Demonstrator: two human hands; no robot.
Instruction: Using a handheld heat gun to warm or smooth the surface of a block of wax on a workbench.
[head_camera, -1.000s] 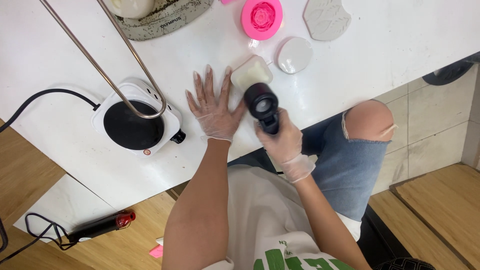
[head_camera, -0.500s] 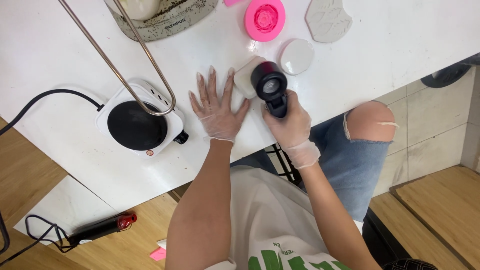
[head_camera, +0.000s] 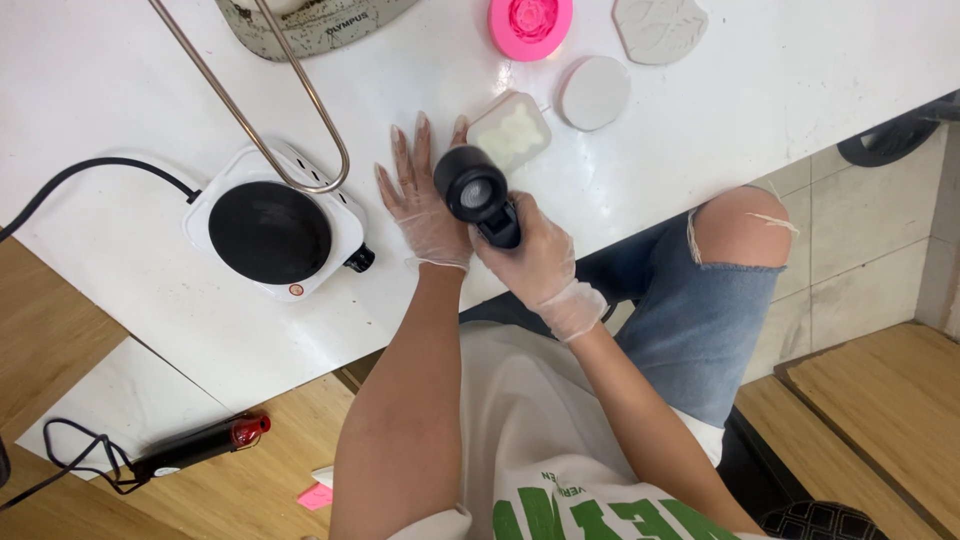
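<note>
Gloved right hand (head_camera: 540, 262) clamped around the handle of a black heat gun (head_camera: 478, 193), barrel tipped back towards the head camera; gloved left hand (head_camera: 425, 205) spread flat and empty on the white table (head_camera: 760, 90), fingers apart, just left of the gun and touching its barrel side; square translucent mould (head_camera: 510, 131) with a pale cast inside lying just beyond the gun's nozzle end, close to the left thumb.

Risk, by judgement: hot air spilling onto the thin glove of the flat hand, so near the nozzle; a slip of the wrist knocking the light mould towards the round grey disc (head_camera: 594, 92); overheating softening the mould's wall; pink round mould (head_camera: 530, 24) and leaf-shaped grey slab (head_camera: 660, 26) further out, well apart from the grip; black-topped hotplate (head_camera: 272, 232) and its cord left of the flat hand, under the metal rod loop (head_camera: 300, 120), close enough for a sleeve or elbow to catch.

Against the frame a second ago: gun swung from right of the mould across to its near side, now over the left hand's edge, lens-like end turned up; left hand unmoved, flat as before; mould more exposed.
</note>
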